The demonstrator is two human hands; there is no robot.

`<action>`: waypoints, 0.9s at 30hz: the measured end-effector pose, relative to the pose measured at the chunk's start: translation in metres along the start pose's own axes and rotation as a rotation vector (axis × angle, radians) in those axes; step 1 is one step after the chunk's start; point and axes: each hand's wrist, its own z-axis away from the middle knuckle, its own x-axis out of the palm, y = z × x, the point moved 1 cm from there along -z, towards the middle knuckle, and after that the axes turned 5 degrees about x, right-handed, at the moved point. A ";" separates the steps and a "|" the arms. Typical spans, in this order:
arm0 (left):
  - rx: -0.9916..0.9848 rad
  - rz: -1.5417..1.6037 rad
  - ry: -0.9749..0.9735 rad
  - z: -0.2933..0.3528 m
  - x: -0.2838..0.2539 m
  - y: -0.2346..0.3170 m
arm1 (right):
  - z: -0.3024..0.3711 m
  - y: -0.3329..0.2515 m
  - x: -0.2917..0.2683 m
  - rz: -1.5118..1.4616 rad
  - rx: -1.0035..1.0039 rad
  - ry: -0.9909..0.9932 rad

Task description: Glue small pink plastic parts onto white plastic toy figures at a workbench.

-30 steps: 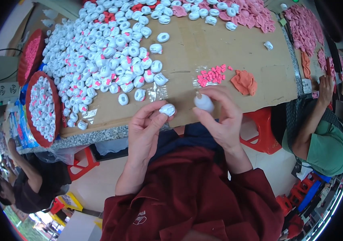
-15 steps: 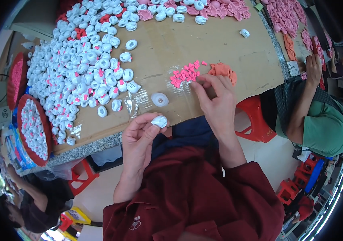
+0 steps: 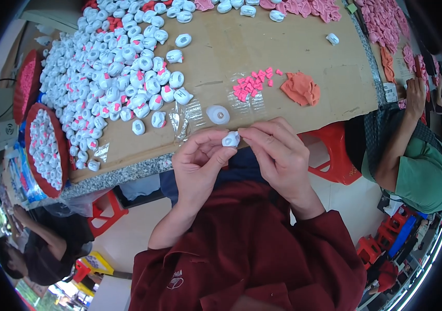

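A small white rounded toy head (image 3: 230,138) with a hollow opening is pinched between the thumb and fingers of my left hand (image 3: 200,163), just over the table's near edge. My right hand (image 3: 280,153) is closed, its thumb and forefinger pressed together at the head's right side; what they pinch is too small or hidden to name. Beyond my hands sits a translucent shallow dish (image 3: 218,115) with a round knob in it. Small bright pink bow-shaped pieces (image 3: 249,87) lie in a loose cluster on clear tape, next to a crumpled orange cloth (image 3: 301,89).
A large heap of white heads (image 3: 112,78), some with pink bows, covers the left of the cardboard-topped table (image 3: 221,52). Red bowls (image 3: 64,150) stand at the left edge. Pink soft parts (image 3: 319,9) lie at the back. A co-worker in green (image 3: 423,171) sits right.
My right hand has moved from beside the pink pieces to the white head in my left hand. The left hand has shifted right and up, turning the head. The whole view has shifted slightly.
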 end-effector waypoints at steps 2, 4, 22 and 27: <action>0.032 -0.003 -0.004 0.001 0.002 -0.001 | 0.003 -0.004 0.003 0.080 -0.052 0.011; 0.187 -0.096 -0.018 0.001 0.003 -0.005 | 0.004 -0.009 0.003 0.081 -0.028 -0.002; 0.176 -0.293 -0.058 0.001 -0.013 0.013 | -0.001 -0.002 0.014 -0.234 0.219 -0.073; 0.352 -0.657 -0.081 -0.013 -0.027 0.033 | -0.002 0.002 0.021 -0.275 0.201 -0.046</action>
